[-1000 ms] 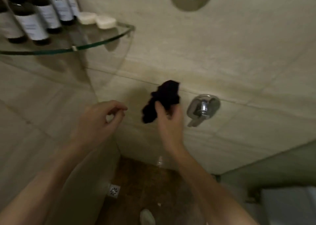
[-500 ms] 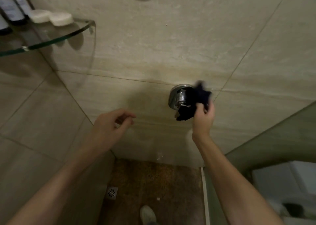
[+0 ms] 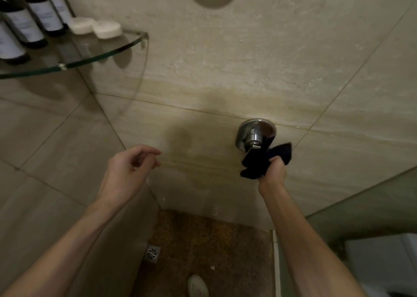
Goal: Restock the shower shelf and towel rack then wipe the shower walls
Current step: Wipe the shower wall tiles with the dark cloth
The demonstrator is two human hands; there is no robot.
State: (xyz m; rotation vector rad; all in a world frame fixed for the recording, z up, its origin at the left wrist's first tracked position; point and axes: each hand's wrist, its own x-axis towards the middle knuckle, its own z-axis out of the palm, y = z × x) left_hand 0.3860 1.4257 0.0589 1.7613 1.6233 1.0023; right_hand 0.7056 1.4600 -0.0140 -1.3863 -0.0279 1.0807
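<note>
While the right hand [image 3: 274,170] grips a dark cloth [image 3: 266,159] against the chrome valve [image 3: 253,134], the left hand [image 3: 128,170] hangs loosely curled, holding nothing.

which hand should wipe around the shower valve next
Right. The right hand grips the dark cloth right beside the chrome valve; the left hand holds nothing and is farther off.

The left hand [image 3: 126,170], right hand [image 3: 274,172] and forearms [image 3: 67,240] are bare; one pale shoe [image 3: 198,286].
</note>
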